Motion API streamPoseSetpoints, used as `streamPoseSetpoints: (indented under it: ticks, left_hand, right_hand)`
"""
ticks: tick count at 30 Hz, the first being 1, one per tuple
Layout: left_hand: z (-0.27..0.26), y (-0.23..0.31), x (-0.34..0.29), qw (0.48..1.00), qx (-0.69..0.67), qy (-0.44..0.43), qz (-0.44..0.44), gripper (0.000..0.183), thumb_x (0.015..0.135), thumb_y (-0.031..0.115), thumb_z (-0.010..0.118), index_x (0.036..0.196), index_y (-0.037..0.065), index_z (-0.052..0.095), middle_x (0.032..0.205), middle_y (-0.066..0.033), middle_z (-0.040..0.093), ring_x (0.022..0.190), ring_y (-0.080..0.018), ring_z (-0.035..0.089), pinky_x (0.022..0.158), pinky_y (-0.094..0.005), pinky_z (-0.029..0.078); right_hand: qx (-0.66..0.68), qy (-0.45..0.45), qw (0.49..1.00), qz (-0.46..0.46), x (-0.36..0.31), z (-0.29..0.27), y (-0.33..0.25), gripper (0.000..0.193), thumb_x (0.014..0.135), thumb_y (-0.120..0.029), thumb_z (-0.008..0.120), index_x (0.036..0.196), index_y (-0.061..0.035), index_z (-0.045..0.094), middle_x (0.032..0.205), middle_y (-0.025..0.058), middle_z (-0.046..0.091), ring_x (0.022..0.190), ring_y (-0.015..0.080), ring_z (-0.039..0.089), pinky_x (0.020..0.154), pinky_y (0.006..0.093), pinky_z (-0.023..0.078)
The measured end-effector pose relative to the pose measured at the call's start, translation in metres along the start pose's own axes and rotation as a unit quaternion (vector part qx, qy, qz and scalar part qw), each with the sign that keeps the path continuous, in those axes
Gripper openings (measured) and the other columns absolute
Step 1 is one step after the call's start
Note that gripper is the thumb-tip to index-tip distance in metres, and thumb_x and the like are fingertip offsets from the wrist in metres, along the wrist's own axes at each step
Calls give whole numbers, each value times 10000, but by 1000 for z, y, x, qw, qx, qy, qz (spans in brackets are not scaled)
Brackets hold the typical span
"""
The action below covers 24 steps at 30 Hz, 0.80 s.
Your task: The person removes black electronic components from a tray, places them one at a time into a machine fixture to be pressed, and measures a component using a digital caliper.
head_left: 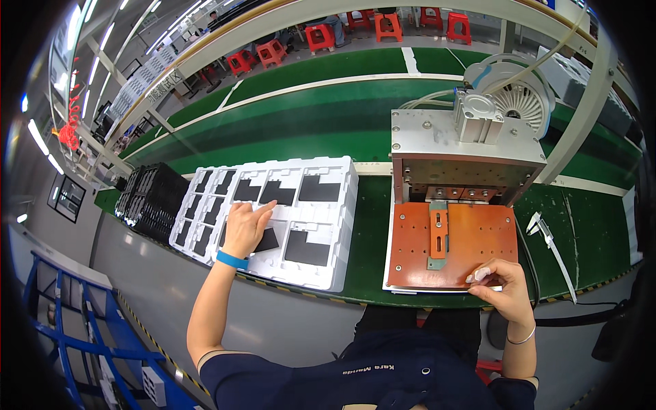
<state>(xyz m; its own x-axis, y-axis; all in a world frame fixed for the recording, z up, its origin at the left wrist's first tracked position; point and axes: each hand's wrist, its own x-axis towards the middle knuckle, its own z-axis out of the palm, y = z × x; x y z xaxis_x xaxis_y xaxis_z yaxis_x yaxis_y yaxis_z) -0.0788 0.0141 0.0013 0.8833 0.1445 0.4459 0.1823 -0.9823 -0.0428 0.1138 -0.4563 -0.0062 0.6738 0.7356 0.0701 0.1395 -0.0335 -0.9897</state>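
Over the middle of a white moulded tray (347,205), my left hand (247,229) is open, its index finger stretched toward a black L-shaped piece (279,192) in the back row. Next to that hand, another black piece (267,240) lies tilted in its compartment, partly covered by my fingers. More flat black pieces sit in the tray's other pockets. My right hand (504,287) is closed at the front right edge of an orange plate (410,246), with white covers on some fingertips. Whatever its fingers hold, if anything, I cannot make out.
Behind the orange plate stands a metal press (471,154), with an orange bar (439,232) fixed mid-plate. A caliper (553,256) lies to the right on the green bench. Black stacked trays (152,198) stand at the left; a white fan (514,96) is behind the press.
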Motion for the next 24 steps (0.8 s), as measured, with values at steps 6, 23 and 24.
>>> streamPoseSetpoints:
  ticks: [6,23,24]
  left_hand:
    - [21,-20,-5,997,42,-69,-5,364,1017,296,397,1145,157,709,625,-122,602,610,-281,539,686,-389,392]
    - [10,283,125,949,-222,-21,225,303,906,308,611,672,117,593,518,-70,527,540,-261,582,531,-390,436]
    - [20,299,131,943,-254,-37,210,305,910,318,605,691,106,597,512,-78,529,544,-273,589,534,-401,447]
  right_hand:
    - [8,-12,1000,-19,-2,1,0,172,745,4,782,866,12,659,874,80,703,791,124,677,710,242,559]
    - [89,281,950,-98,-1,-26,-6,150,857,-10,660,986,-20,584,924,76,644,801,117,624,725,243,505]
    - [5,275,955,-113,-2,-25,-8,185,827,-18,689,989,-18,600,957,86,643,860,136,623,765,261,503]
